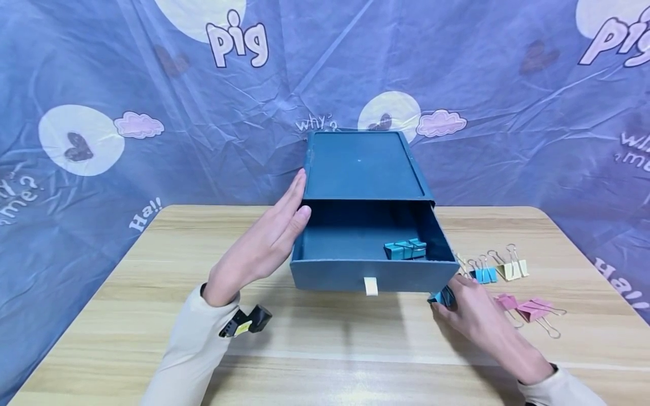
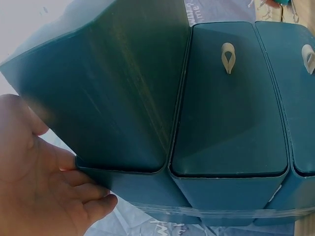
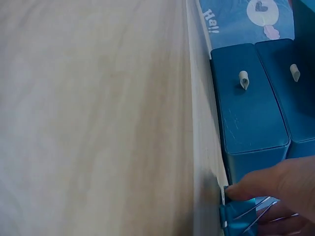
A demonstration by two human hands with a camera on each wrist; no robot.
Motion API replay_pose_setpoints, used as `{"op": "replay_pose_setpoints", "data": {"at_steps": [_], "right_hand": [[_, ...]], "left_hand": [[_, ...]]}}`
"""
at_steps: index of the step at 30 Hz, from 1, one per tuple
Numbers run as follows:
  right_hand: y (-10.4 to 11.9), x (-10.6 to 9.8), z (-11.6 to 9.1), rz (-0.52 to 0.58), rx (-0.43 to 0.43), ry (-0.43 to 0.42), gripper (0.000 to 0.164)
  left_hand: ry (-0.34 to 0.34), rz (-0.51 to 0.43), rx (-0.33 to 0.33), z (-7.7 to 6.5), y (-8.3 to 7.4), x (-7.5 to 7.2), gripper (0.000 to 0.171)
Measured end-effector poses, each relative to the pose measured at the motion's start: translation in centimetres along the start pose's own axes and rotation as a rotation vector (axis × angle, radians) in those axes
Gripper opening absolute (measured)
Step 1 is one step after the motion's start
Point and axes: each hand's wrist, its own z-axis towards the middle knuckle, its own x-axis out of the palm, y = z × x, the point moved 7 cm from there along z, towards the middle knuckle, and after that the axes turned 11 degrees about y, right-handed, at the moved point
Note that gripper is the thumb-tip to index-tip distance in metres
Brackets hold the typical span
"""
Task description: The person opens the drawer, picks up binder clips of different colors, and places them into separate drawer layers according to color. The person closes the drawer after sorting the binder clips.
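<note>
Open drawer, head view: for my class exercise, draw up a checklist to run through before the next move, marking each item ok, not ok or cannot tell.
1. Drawer pulled out, opening uncovered: ok.
2. Left hand at the left side of the drawer unit: ok.
3. Right hand holding a blue clip: ok.
4. Held clip over the opening: not ok; it is outside, near the drawer's front right corner.
5. Bare floor inside, left of the teal clips: ok.
6. Exact number of clips inside: cannot tell; their outlines run together.
</note>
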Motion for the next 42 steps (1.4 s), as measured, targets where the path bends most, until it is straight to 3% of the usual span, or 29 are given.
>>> {"op": "replay_pose_setpoints", "data": {"at_steps": [6, 12, 18, 25, 33, 42], "right_hand": [[0.9, -0.9, -0.3, -0.062, -0.132, -0.150, 0.039], [1.4, -3.3, -0.7, -0.131, -0.257, -0.277, 0.035], [1.8, -5.9, -0.9, -0.199, -0.304, -0.383, 0.063], [3.1, -8.4, -1.0, -0.237, -0.364, -0.503, 0.056], [4.6, -10.5, -0.4, -0.213, -0.399, -0.527, 0.052], [5.1, -12.0, 0.2, -0.158, -0.376, -0.540, 0.063]], "left_hand": [[-0.005, -0.007, 0.001, -0.1, 0.0, -0.1, 0.062], [-0.007, 0.003, 0.003, 0.0, 0.0, -0.1, 0.063], [-0.007, 0.014, 0.005, 0.0, -0.1, -0.1, 0.063], [-0.008, 0.021, 0.006, 0.0, -0.1, -0.1, 0.063], [-0.004, 0.017, 0.004, 0.0, -0.1, -0.1, 0.063], [-0.007, 0.012, -0.002, 0.1, 0.0, -0.1, 0.063]]}}
